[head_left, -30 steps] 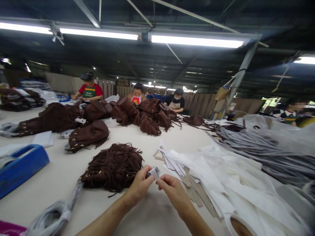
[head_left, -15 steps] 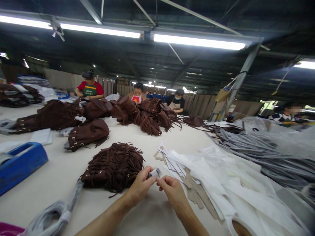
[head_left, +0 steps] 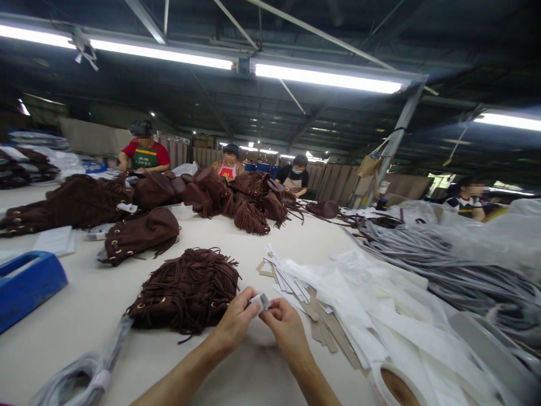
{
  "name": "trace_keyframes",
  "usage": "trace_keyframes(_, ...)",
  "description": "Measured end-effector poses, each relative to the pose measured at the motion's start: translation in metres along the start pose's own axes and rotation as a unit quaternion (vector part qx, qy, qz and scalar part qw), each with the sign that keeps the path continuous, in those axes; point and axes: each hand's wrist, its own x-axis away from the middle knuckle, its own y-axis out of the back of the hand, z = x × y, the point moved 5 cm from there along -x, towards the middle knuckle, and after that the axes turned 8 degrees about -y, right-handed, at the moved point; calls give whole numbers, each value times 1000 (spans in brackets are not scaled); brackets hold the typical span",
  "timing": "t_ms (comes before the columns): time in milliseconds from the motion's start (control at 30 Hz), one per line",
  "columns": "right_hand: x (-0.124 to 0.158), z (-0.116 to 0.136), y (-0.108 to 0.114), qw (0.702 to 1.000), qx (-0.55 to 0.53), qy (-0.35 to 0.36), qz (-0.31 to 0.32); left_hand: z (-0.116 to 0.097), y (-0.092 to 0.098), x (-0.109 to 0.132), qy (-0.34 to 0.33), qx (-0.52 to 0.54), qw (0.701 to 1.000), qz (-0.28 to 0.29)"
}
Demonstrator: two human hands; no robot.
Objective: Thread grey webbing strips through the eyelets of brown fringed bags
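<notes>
A small grey-and-white wrapped piece [head_left: 262, 302] is pinched between the thumb and fingers of my left hand [head_left: 235, 322], at the near right corner of a dark brown fringed bag [head_left: 186, 287]. My right hand [head_left: 287, 330] is closed too, its thumb and fingertips pressed against the right side of the same piece. What the piece wraps cannot be made out. The fringed bag lies on the pale table [head_left: 224, 372] with gold eyelets along its near edge. From its left corner a plastic-wrapped strap [head_left: 76, 378] runs out in a coil.
A blue tape dispenser [head_left: 34, 287] stands at left. Brown bags [head_left: 143, 234] are heaped farther back. To the right lie card strips [head_left: 321, 321], white sheets [head_left: 380, 304], grey wrapped straps [head_left: 443, 254] and a tape roll [head_left: 397, 383]. Several co-workers [head_left: 146, 152] are at the back.
The view has turned slightly to the right, so things sit farther left. Both hands stay together at the wrapped piece, which has tilted, and the right fingertips have moved closer in around it.
</notes>
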Motion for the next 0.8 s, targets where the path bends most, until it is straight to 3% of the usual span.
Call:
trace_keyframes(200, 4, -8, 3, 999, -38, 19, -31, 0, -7, 2, -27, -88, 995, 38)
trace_keyframes(367, 14, -5, 13, 997, 6, 27, -67, -2, -12, 7, -34, -174, 982, 61)
trace_keyframes(467, 20, -2, 10, 999, -18, 8, -43, -4, -16, 9, -37, -177, 981, 65)
trace_keyframes(533, 24, -5, 4, 994, -90, -54, -8, -6, -16, 10, -34, -178, 982, 59)
trace_keyframes(667, 36, -12, -6, 952, -246, -173, 57, -6, -15, 11, -35, -176, 982, 54)
trace_keyframes(800, 46, -14, -18, 864, -407, -236, 178, -1, -16, 15, -34, -171, 983, 58)
